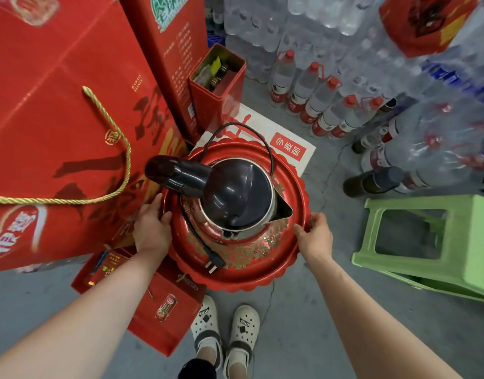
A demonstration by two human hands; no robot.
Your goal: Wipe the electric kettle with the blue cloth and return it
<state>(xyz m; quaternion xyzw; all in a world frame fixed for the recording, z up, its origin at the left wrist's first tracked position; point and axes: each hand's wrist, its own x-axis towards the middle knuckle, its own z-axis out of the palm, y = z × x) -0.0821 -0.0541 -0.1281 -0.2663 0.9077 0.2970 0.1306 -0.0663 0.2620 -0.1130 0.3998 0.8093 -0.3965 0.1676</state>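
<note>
electric kettle (pixel 236 195) upright on the red tray (pixel 251 280), left hand (pixel 152 225) gripping the tray's left rim, right hand (pixel 316 233) gripping its right rim, power cord (pixel 200 242) lying on the tray

Scalloped red tray (pixel 249 281), electric kettle (pixel 238 192) upright on it, black cord (pixel 194 233) and plug (pixel 215 265) beside kettle

Red boxes (pixel 57 127) crowd the tray's (pixel 251 272) left; bare floor (pixel 317 310), seemingly, lies open right.

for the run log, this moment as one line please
left hand: grips red tray rim | right hand: grips opposite rim | kettle: upright on tray, plug loose | blue cloth: not in view
</note>
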